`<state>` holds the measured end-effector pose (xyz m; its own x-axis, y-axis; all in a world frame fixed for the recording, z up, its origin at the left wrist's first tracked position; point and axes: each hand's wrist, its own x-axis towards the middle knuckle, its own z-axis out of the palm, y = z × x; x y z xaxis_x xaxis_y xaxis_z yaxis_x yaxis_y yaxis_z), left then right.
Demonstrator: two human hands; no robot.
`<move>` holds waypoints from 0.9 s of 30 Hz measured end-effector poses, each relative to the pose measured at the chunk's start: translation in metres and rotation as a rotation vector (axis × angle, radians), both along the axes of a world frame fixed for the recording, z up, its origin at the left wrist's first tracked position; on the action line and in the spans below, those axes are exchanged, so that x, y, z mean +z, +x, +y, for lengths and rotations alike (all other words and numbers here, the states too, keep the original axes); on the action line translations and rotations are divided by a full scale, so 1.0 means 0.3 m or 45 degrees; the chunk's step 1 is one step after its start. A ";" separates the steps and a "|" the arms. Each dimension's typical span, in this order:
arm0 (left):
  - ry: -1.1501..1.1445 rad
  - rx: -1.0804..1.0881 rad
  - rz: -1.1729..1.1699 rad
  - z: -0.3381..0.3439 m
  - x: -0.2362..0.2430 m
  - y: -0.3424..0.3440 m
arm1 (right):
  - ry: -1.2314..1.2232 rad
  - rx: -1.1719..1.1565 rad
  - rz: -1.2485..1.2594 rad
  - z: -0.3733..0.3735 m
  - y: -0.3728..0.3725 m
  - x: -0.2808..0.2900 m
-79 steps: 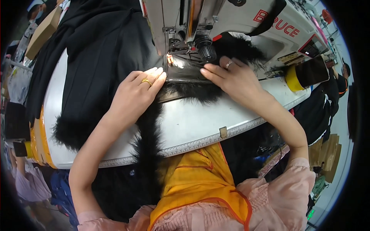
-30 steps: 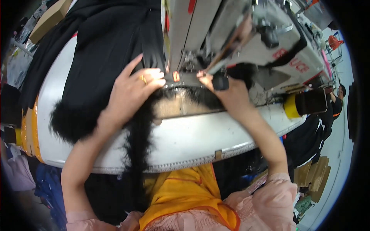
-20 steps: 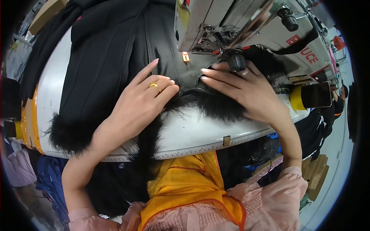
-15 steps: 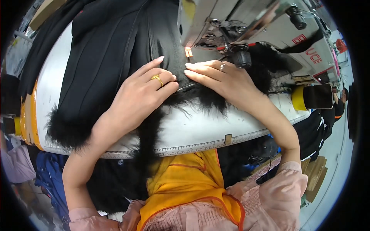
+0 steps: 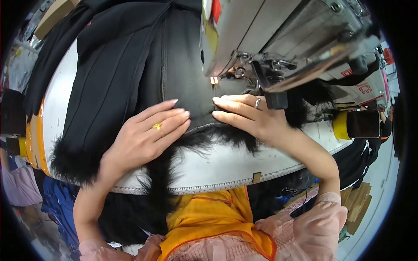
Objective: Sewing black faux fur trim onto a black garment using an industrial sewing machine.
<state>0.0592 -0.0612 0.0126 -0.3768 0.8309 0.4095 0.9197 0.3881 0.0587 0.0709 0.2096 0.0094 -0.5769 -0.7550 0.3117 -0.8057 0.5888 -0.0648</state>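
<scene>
A black garment [image 5: 106,69] with seams and fluffy black fur trim [image 5: 74,161] lies spread over a white sewing table. My left hand [image 5: 146,137], a gold ring on it, rests flat on the dark cloth with its fingers stretched out. Opposite it, my right hand [image 5: 254,115], wearing a silver ring, lies palm down with fingers extended beside the lit needle area [image 5: 214,81] of the sewing machine [image 5: 252,35]. The cloth between my fingertips carries a seam running toward the needle. Fur trim sticks out below both hands.
A ruler strip [image 5: 209,186] runs along the table's [image 5: 222,163] near edge. At the right edge sits a black and yellow device [image 5: 355,124]. More black cloth [image 5: 355,152] hangs at the right. An orange-yellow apron [image 5: 209,213] covers my lap.
My left hand has slid left and toward me, widening the gap between the two hands' fingertips. The whole view has also shifted, so machine and table appear lower.
</scene>
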 end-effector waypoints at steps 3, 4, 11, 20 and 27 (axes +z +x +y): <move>0.018 0.029 -0.059 -0.031 0.008 -0.011 | -0.025 0.028 0.066 0.011 -0.014 -0.016; 0.027 -0.012 -0.046 -0.034 0.005 -0.020 | -0.074 0.038 -0.012 0.017 -0.019 -0.022; 0.118 -0.121 -0.002 0.068 -0.032 -0.191 | -0.126 -0.170 0.187 0.160 -0.097 -0.057; 0.142 -0.173 0.069 0.114 -0.042 -0.223 | -0.014 -0.208 0.216 0.182 -0.084 -0.002; 0.168 -0.116 0.113 0.091 -0.050 -0.216 | -0.062 -0.181 0.288 0.149 -0.091 -0.007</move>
